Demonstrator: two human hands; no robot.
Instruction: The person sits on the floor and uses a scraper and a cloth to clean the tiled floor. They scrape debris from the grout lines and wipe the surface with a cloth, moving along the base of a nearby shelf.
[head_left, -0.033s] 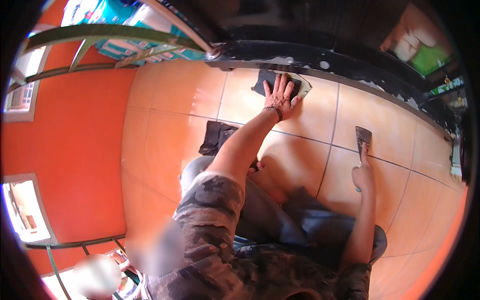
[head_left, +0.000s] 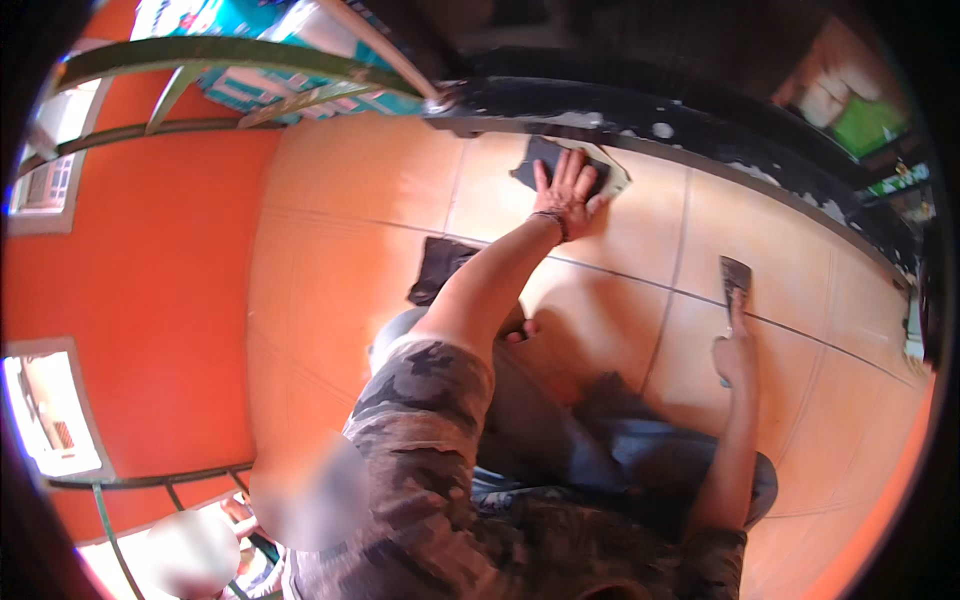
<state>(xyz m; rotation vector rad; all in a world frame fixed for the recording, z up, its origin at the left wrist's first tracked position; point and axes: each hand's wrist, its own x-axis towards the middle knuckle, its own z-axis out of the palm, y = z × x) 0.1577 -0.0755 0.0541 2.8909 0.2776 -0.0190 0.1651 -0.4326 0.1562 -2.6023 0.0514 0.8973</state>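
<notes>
My left hand point(head_left: 565, 190) lies flat, fingers spread, on a dark sheet with a pale edge point(head_left: 532, 160). The sheet rests on the orange tiled floor point(head_left: 360, 190), just below a black ledge. My right hand point(head_left: 735, 352) grips the handle of a scraper point(head_left: 735, 272). The scraper's flat blade points away from me and touches the floor close to a grout line. I am crouched low, with my grey-trousered knees point(head_left: 560, 420) between the two arms.
A second dark sheet point(head_left: 440, 268) lies on the tiles beside my left forearm. The black ledge point(head_left: 700, 125), speckled with white, runs along the far side. An orange wall point(head_left: 130, 260) and a green metal railing point(head_left: 230, 50) stand at left.
</notes>
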